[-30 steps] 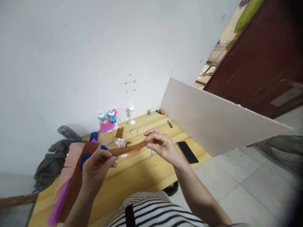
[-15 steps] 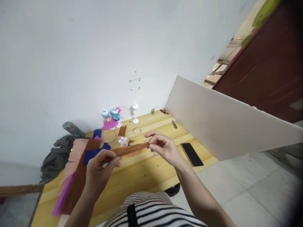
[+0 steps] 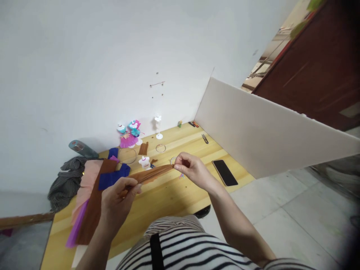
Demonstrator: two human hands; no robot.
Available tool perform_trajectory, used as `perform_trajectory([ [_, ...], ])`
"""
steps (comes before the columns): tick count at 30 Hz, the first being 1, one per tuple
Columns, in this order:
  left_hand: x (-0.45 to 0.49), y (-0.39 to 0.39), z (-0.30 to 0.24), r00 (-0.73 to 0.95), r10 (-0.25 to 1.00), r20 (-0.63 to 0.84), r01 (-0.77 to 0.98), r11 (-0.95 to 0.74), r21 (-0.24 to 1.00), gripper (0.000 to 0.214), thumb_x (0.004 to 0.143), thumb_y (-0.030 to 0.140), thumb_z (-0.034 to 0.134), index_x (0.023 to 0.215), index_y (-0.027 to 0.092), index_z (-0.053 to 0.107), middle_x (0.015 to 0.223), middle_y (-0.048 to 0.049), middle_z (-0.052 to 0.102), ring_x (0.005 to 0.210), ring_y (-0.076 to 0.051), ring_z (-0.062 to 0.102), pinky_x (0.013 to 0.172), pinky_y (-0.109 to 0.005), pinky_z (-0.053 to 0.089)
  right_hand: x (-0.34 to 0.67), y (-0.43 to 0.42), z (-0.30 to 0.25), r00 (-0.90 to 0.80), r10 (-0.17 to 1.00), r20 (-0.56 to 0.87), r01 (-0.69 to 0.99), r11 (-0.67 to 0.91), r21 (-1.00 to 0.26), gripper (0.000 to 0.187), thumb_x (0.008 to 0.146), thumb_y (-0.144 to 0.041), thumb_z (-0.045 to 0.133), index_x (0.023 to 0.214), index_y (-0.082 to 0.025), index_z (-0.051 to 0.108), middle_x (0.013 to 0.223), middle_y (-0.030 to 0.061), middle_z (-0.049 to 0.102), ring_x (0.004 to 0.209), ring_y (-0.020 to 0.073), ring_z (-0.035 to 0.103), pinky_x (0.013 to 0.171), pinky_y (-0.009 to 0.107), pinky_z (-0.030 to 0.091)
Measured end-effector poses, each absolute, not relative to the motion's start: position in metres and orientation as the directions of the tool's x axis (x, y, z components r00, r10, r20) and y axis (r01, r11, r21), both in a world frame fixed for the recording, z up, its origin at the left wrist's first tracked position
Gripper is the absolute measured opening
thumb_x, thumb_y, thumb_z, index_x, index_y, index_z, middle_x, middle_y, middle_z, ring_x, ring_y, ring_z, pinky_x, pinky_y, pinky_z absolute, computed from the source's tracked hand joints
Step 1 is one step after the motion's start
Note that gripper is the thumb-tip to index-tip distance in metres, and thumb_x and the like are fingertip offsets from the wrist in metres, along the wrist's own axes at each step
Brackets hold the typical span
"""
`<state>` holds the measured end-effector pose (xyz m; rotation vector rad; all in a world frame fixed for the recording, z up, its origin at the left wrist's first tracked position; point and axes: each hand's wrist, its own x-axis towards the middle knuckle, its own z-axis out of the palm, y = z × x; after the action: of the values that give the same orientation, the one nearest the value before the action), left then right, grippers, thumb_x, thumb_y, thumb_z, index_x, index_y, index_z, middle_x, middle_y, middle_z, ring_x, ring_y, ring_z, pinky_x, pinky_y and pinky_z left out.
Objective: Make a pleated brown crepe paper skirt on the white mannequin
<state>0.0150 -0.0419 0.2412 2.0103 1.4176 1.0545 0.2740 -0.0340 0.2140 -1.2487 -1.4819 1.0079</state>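
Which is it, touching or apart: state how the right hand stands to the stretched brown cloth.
Touching. The head view shows the right hand pinching one end of the brown cloth at its fingertips.

Wood tbl [image 3: 168, 198] w/ phone [image 3: 225, 173] nr R edge, snips [image 3: 205, 139] beyond, cloth pile [image 3: 94, 200] L.

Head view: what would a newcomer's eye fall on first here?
The brown strip likely comes first, stretched between the left hand and right hand above the table. Next come the pink and turquoise dummies at the back, near the wall. Then the black phone, at the table's right.
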Motion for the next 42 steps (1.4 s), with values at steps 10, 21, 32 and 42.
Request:
perform_trajectory([
  [10, 0.011, -0.043, 0.238, 0.149, 0.966, 0.211, 0.556, -0.258, 0.790, 0.013, 0.077, 0.029, 0.064, 0.067, 0.019, 0.064, 0.060, 0.0012, 0.066, 0.052, -0.012, 0.061, 0.053, -0.020, 0.051, 0.273, -0.027, 0.214, -0.135, 0.979, -0.150, -0.090, -0.163, -0.983, 0.035, 0.071, -0.044, 0.072, 0.072, -0.017, 0.049, 0.065, 0.0002, 0.066, 0.046, 0.0103, 0.062, 0.042, 0.018, 0.040],
  [21, 0.006, -0.038, 0.238, 0.117, 0.979, 0.168, 0.426, -0.202, 0.882, 0.009, 0.073, 0.025, 0.067, 0.070, 0.018, 0.063, 0.060, -0.0007, 0.067, 0.057, -0.015, 0.066, 0.060, -0.023, 0.056, 0.267, -0.023, 0.208, -0.120, 0.993, -0.006, -0.255, -0.037, -0.966, 0.032, 0.067, -0.041, 0.078, 0.076, -0.017, 0.059, 0.057, -0.0027, 0.061, 0.047, 0.0106, 0.060, 0.048, 0.023, 0.048],
  [32, 0.009, -0.033, 0.238, 0.064, 0.986, 0.154, 0.395, -0.167, 0.903, 0.011, 0.071, 0.026, 0.067, 0.065, 0.019, 0.062, 0.057, 0.0003, 0.066, 0.054, -0.013, 0.064, 0.055, -0.021, 0.053, 0.257, -0.016, 0.201, -0.076, 0.997, -0.007, -0.190, -0.022, -0.981, 0.031, 0.069, -0.042, 0.077, 0.074, -0.017, 0.059, 0.059, -0.0012, 0.061, 0.052, 0.0114, 0.060, 0.052, 0.024, 0.047],
  [42, 0.002, -0.034, 0.236, 0.006, 0.988, 0.157, 0.368, -0.148, 0.918, 0.014, 0.070, 0.028, 0.068, 0.064, 0.018, 0.061, 0.055, 0.0007, 0.065, 0.052, -0.013, 0.063, 0.053, -0.021, 0.053, 0.247, -0.013, 0.205, -0.092, 0.994, -0.064, -0.275, -0.087, -0.958, 0.044, 0.063, -0.037, 0.081, 0.100, -0.021, 0.063, 0.061, -0.0049, 0.062, 0.052, 0.0108, 0.062, 0.054, 0.025, 0.052],
])
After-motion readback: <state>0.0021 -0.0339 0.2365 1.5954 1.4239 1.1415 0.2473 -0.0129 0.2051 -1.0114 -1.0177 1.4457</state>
